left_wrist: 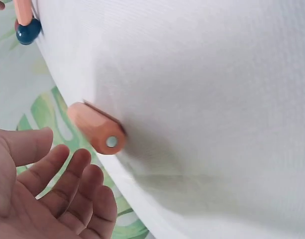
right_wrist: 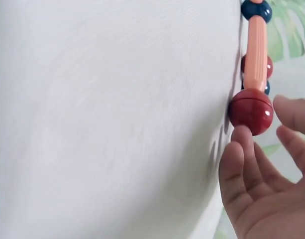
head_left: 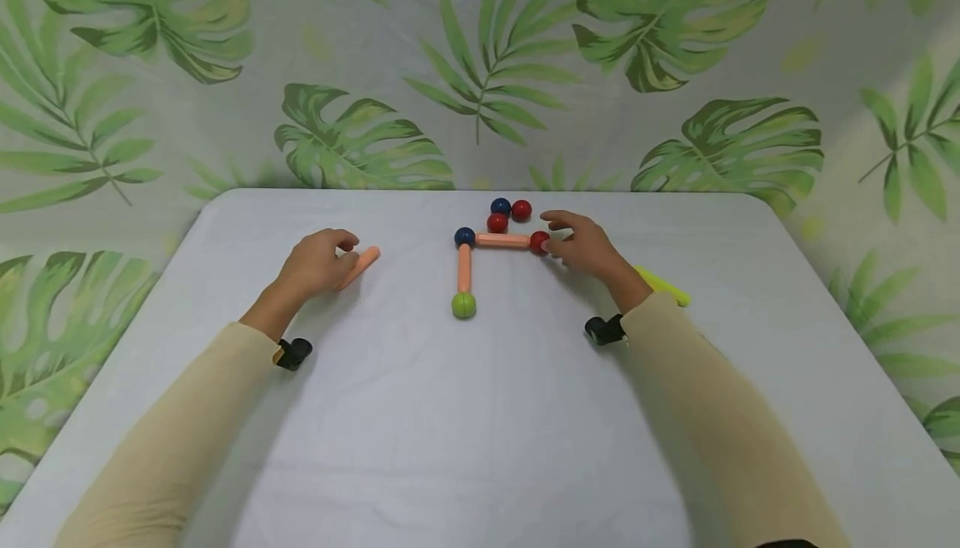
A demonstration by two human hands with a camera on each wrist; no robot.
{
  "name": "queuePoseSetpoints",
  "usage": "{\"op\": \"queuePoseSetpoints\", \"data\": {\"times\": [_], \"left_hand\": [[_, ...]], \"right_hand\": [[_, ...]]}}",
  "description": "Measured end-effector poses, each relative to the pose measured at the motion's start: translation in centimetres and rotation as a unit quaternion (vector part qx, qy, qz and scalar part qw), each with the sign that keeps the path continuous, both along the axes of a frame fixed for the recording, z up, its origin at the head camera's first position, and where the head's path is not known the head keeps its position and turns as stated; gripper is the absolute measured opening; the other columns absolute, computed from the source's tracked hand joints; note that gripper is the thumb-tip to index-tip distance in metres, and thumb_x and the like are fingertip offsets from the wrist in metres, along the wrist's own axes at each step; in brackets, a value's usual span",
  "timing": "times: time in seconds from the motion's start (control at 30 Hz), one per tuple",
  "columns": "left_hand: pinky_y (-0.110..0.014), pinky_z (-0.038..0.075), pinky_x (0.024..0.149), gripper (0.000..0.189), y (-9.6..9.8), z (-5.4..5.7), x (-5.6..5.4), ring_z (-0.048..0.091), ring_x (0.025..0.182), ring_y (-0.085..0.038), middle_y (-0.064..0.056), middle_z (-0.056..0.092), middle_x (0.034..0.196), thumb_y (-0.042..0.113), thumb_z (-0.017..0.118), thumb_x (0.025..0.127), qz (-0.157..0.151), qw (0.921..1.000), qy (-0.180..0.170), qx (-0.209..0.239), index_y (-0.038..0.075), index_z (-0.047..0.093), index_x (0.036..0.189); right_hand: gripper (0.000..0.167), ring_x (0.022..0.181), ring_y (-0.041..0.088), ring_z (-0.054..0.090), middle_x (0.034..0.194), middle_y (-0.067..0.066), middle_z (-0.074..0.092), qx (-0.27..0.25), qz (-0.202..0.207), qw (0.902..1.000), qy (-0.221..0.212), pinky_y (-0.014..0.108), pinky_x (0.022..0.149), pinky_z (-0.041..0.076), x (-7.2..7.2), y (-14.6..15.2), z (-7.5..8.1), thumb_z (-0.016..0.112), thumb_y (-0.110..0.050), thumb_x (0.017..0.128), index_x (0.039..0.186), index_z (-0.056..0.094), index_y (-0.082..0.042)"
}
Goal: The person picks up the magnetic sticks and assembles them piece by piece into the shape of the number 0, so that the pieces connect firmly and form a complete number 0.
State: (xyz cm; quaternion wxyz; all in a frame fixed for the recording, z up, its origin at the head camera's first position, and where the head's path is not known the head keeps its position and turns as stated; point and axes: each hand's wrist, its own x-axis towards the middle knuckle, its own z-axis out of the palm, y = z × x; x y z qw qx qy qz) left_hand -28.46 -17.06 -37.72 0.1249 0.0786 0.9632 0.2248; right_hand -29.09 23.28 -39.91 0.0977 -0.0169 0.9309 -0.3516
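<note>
An orange magnetic rod point(head_left: 365, 263) lies on the table beside my left hand point(head_left: 317, 263). In the left wrist view the loosely bent fingers point(left_wrist: 62, 174) are apart from that rod, whose metal end faces the camera. Two more rods make a corner: one point(head_left: 502, 240) runs from a blue ball point(head_left: 465, 237) to a red ball point(head_left: 539, 242), the other point(head_left: 465, 268) down to a green ball point(head_left: 463, 305). At the red ball is my right hand point(head_left: 585, 246), thumb and fingers spread. One fingertip point(right_wrist: 242, 134) is close against the ball; whether it touches I cannot tell.
Behind the corner sit a loose blue ball point(head_left: 500, 207) and two red balls, one point(head_left: 521, 211) to its right and one point(head_left: 497, 223) in front. A yellow-green piece point(head_left: 663, 286) lies partly behind the right forearm. The white table point(head_left: 465, 431) meets a leaf-patterned cloth at its far edge.
</note>
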Motion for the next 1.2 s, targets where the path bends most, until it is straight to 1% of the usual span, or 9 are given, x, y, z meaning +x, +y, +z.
{"op": "queuePoseSetpoints", "data": {"times": [0.2, 0.43, 0.63, 0.7, 0.83, 0.93, 1.03, 1.1, 1.2], "left_hand": [[-0.056, 0.04, 0.107, 0.045, -0.1, -0.7, -0.6, 0.046, 0.135, -0.041, -0.019, 0.054, 0.142, 0.028, 0.044, 0.102, -0.015, 0.9995, -0.018, -0.02, 0.012, 0.051, 0.143], [-0.054, 0.043, 0.102, 0.045, 0.2, -0.4, -0.9, 0.05, 0.13, -0.04, -0.018, 0.056, 0.14, 0.033, 0.044, 0.102, -0.013, 0.9986, -0.024, -0.045, 0.013, 0.054, 0.14], [-0.036, 0.047, 0.074, 0.046, 0.5, -0.6, -1.0, 0.059, 0.11, -0.032, -0.01, 0.065, 0.131, 0.043, 0.044, 0.101, -0.009, 0.9972, -0.01, -0.074, 0.021, 0.056, 0.14], [-0.032, 0.045, 0.067, 0.047, 0.5, -0.6, -1.0, 0.061, 0.103, -0.03, -0.01, 0.071, 0.118, 0.044, 0.044, 0.101, -0.01, 0.9964, -0.009, -0.083, 0.021, 0.055, 0.14], [-0.029, 0.043, 0.063, 0.048, 0.5, -0.5, -0.7, 0.063, 0.093, -0.028, -0.012, 0.072, 0.115, 0.039, 0.047, 0.1, -0.015, 0.9958, -0.017, -0.088, 0.018, 0.052, 0.143], [-0.029, 0.044, 0.061, 0.051, 0.5, -0.4, -0.7, 0.062, 0.09, -0.028, -0.014, 0.065, 0.128, 0.031, 0.049, 0.097, -0.022, 0.9949, -0.035, -0.091, 0.015, 0.048, 0.145], [-0.03, 0.043, 0.062, 0.056, 0.8, -0.1, -0.7, 0.061, 0.089, -0.027, -0.017, 0.062, 0.132, 0.025, 0.049, 0.094, -0.03, 0.9926, -0.059, -0.102, 0.015, 0.043, 0.149], [-0.03, 0.042, 0.063, 0.059, 1.1, 0.1, -0.7, 0.059, 0.085, -0.026, -0.016, 0.063, 0.129, 0.021, 0.048, 0.093, -0.034, 0.9908, -0.072, -0.109, 0.016, 0.041, 0.151], [-0.03, 0.04, 0.063, 0.058, 1.5, 0.2, -0.3, 0.056, 0.076, -0.023, -0.015, 0.07, 0.11, 0.021, 0.046, 0.095, -0.048, 0.9882, -0.089, -0.115, 0.016, 0.038, 0.152]], "right_hand": [[0.047, 0.118, 0.031, 0.052, 0.144, 0.013, 0.051, 0.001, -0.002, 0.9997, -0.025, 0.042, 0.096, 0.053, -0.5, -0.7, -0.6, 0.059, -0.022, 0.099, 0.145, 0.05, -0.022], [0.045, 0.13, 0.032, 0.044, 0.143, 0.012, 0.052, -0.009, -0.005, 0.9997, -0.024, 0.048, 0.108, 0.044, -0.6, -0.5, -0.9, 0.06, -0.024, 0.098, 0.143, 0.053, -0.023], [0.045, 0.13, 0.031, 0.044, 0.142, 0.011, 0.052, -0.019, -0.008, 0.9995, -0.022, 0.047, 0.106, 0.046, -0.9, -0.2, -1.3, 0.061, -0.024, 0.098, 0.142, 0.053, -0.023], [0.045, 0.13, 0.031, 0.044, 0.142, 0.011, 0.052, -0.022, -0.008, 0.9995, -0.024, 0.047, 0.107, 0.044, -0.9, -0.2, -1.4, 0.061, -0.024, 0.098, 0.142, 0.052, -0.023], [0.046, 0.13, 0.032, 0.044, 0.142, 0.011, 0.052, -0.023, 0.001, 0.9994, -0.025, 0.049, 0.11, 0.042, -1.0, -0.2, -1.5, 0.061, -0.022, 0.098, 0.143, 0.052, -0.022], [0.046, 0.13, 0.032, 0.044, 0.142, 0.011, 0.052, -0.024, 0.004, 0.9994, -0.024, 0.049, 0.11, 0.042, -0.9, -0.2, -1.4, 0.061, -0.022, 0.098, 0.143, 0.052, -0.022], [0.046, 0.13, 0.031, 0.044, 0.142, 0.011, 0.052, -0.025, 0.003, 0.9994, -0.023, 0.049, 0.11, 0.042, -0.9, -0.1, -1.4, 0.062, -0.022, 0.098, 0.143, 0.052, -0.022], [0.046, 0.13, 0.032, 0.044, 0.142, 0.011, 0.052, -0.025, 0.002, 0.9994, -0.023, 0.049, 0.11, 0.041, -0.9, -0.1, -1.3, 0.061, -0.022, 0.098, 0.143, 0.052, -0.022], [0.046, 0.13, 0.032, 0.044, 0.143, 0.011, 0.052, -0.023, -0.002, 0.9994, -0.026, 0.05, 0.11, 0.041, -0.8, 0.0, -1.4, 0.062, -0.022, 0.098, 0.143, 0.052, -0.022]]}}
